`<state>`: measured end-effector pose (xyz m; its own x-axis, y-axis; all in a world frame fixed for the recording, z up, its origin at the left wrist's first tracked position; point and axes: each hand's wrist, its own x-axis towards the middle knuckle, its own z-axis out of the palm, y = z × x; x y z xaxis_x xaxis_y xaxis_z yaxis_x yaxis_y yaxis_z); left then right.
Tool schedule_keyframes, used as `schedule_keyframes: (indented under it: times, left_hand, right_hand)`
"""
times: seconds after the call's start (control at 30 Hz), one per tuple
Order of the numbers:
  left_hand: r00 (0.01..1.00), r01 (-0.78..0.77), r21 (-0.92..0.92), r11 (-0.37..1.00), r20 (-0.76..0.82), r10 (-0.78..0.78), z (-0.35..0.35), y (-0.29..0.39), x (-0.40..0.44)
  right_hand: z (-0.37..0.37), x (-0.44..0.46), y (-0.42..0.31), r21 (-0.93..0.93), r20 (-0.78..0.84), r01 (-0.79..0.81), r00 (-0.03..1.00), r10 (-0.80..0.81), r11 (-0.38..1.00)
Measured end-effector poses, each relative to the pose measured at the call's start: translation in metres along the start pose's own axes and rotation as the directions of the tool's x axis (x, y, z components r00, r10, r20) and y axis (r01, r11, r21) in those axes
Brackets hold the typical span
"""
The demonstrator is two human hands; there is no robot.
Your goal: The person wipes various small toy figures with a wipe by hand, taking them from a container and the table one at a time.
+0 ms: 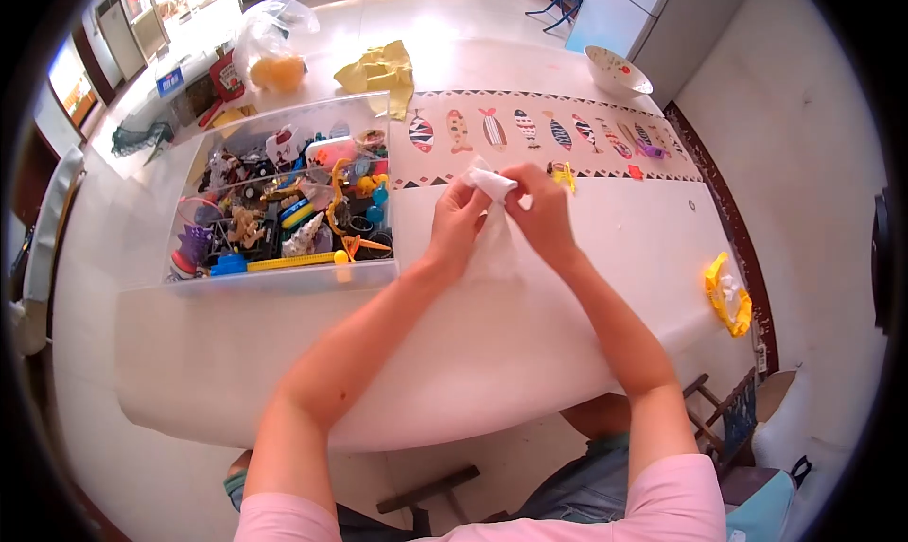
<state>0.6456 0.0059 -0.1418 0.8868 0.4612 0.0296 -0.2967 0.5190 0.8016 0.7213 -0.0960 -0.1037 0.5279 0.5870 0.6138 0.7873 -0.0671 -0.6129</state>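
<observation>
Both hands meet above the middle of the white table. My left hand [461, 222] is closed on a white tissue [492, 184], gripping its left side. On the other side, my right hand [541, 211] pinches the tissue's upper right part. A thin, pale length of it hangs down between the wrists. Whether anything is wrapped inside the tissue cannot be seen. Just beyond my right hand lies a small yellow object [564, 175], near the edge of a runner printed with fish [525, 131].
A clear plastic bin [284, 279] full of small trinkets stands at the left. Behind it are a yellow cloth [383, 72] and a plastic bag with orange contents [276, 69]. A bowl [617, 73] sits at the back right, a yellow tissue packet [727, 296] at the right edge.
</observation>
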Motion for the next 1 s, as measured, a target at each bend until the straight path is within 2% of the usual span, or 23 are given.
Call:
schedule_keyframes:
  times: [0.03,0.13,0.17,0.23,0.27,0.33,0.47,0.57,0.67,0.77,0.87,1.0]
  left_hand:
    - [1.0,-0.017,0.022,1.0,0.027,0.017,-0.001,-0.001,0.002]
    - [0.998,-0.046,0.103,0.994,0.044,0.042,-0.009,-0.008,0.006]
    - [0.997,-0.053,0.096,0.994,0.065,0.047,-0.008,-0.008,0.004]
    - [0.992,-0.065,0.082,0.994,0.116,0.056,-0.007,-0.005,0.003]
    - [0.995,-0.032,0.062,0.998,0.093,0.026,-0.006,-0.004,0.002]
    - [0.998,0.033,0.025,0.999,0.049,-0.034,-0.004,-0.002,0.0]
    - [0.981,0.192,0.151,0.97,-0.047,-0.187,-0.01,0.008,0.001]
    - [0.978,0.172,0.186,0.967,0.082,-0.189,-0.022,0.006,0.006]
    - [0.997,0.072,0.053,0.996,0.026,-0.073,0.002,0.005,-0.003]
    - [0.987,-0.114,0.039,0.993,0.114,0.109,-0.001,-0.002,0.001]
    - [0.984,-0.077,0.055,0.996,0.167,0.067,-0.006,-0.003,0.001]
    - [0.989,0.033,0.038,0.999,0.143,-0.038,-0.007,0.003,0.001]
  right_hand:
    - [0.007,-0.003,0.003,-0.091,-0.042,0.064,0.997,-0.068,0.994]
    - [0.003,-0.004,0.015,-0.052,-0.033,0.265,0.963,-0.267,0.963]
    - [0.001,-0.007,0.012,0.048,-0.039,0.163,0.986,-0.161,0.986]
    - [0.0,-0.011,0.013,0.183,-0.074,0.056,0.996,-0.043,0.982]
    - [-0.001,-0.011,0.013,0.248,-0.085,0.004,0.996,0.017,0.969]
    - [-0.002,-0.01,0.014,0.192,-0.103,0.063,0.994,-0.044,0.979]
    - [0.001,-0.011,0.016,0.211,-0.146,0.084,0.988,-0.053,0.974]
    - [0.001,-0.011,0.016,0.224,-0.172,0.131,0.981,-0.093,0.966]
    - [0.001,-0.011,0.015,0.193,-0.2,0.165,0.972,-0.126,0.967]
    - [-0.001,-0.01,0.017,0.161,-0.216,0.181,0.966,-0.144,0.97]
    - [-0.001,-0.01,0.016,0.154,-0.223,0.182,0.964,-0.145,0.971]
    - [-0.002,-0.01,0.017,0.137,-0.219,0.164,0.967,-0.132,0.977]
